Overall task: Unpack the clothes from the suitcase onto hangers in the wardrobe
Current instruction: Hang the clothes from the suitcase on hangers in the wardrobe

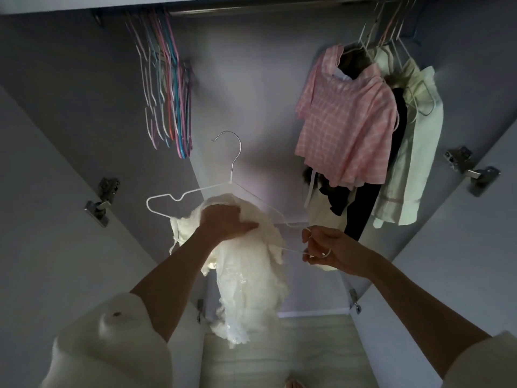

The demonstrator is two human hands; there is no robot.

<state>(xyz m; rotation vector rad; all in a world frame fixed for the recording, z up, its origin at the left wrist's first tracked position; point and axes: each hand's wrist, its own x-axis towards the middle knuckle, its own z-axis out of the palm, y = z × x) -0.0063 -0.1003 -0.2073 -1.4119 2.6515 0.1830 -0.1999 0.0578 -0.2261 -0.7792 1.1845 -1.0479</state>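
Note:
I hold a white wire hanger (193,191) in front of the open wardrobe, its metal hook pointing up. My left hand (226,221) grips the top of a cream, frilly garment (249,284) bunched against the hanger's middle; the cloth hangs down below my wrist. My right hand (327,252) pinches the hanger's right end, together with a thin white strap. The suitcase is out of view.
A bunch of bare pink, blue and white hangers (167,88) hangs from the rail (251,8) at upper left. At upper right hang a pink checked top (349,121), dark clothes and pale green garments (414,152). Wardrobe doors with metal hinges (102,201) stand open on both sides.

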